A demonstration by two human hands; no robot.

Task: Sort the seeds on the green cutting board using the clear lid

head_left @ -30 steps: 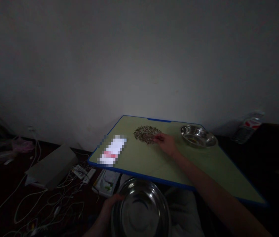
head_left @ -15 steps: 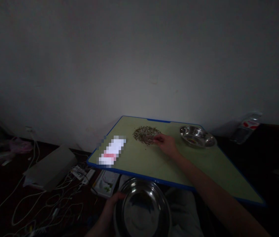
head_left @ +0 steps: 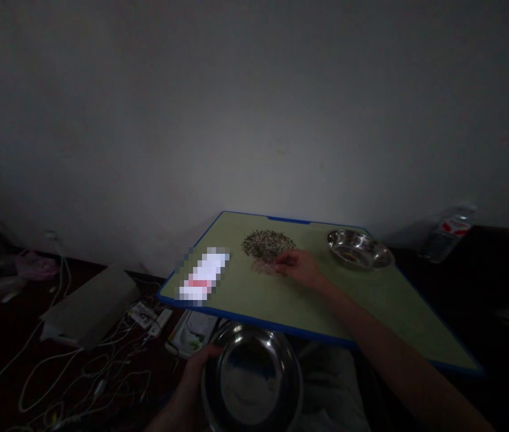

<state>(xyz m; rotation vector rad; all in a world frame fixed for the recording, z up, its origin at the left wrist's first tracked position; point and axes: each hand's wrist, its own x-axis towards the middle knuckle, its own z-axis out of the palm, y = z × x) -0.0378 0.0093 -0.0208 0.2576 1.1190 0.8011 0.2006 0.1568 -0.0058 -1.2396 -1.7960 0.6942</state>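
Note:
My left hand (head_left: 193, 384) grips the left rim of a shiny metal bowl (head_left: 254, 384), held below the front edge of the table. On the greenish table top lies a spread pile of small mixed dark and pale grains or seeds (head_left: 265, 243). My right hand (head_left: 301, 270) is closed on a thin, see-through pinkish piece (head_left: 264, 266) at the pile's near edge; its exact kind is not clear. A second metal bowl (head_left: 360, 249) stands to the right of the pile, with something small and yellowish at its bottom.
A blurred-out bright phone-like screen (head_left: 204, 276) lies at the left of the blue-edged table (head_left: 326, 312). Behind the right edge a clear bottle (head_left: 447, 234) leans. Tangled cables (head_left: 96, 366), a grey box-like object (head_left: 92, 306) and a tray (head_left: 193, 333) are on the floor at left.
My right hand has moved slightly nearer to me with the see-through piece, from over the pile to its near edge. The held bowl has shifted a little left.

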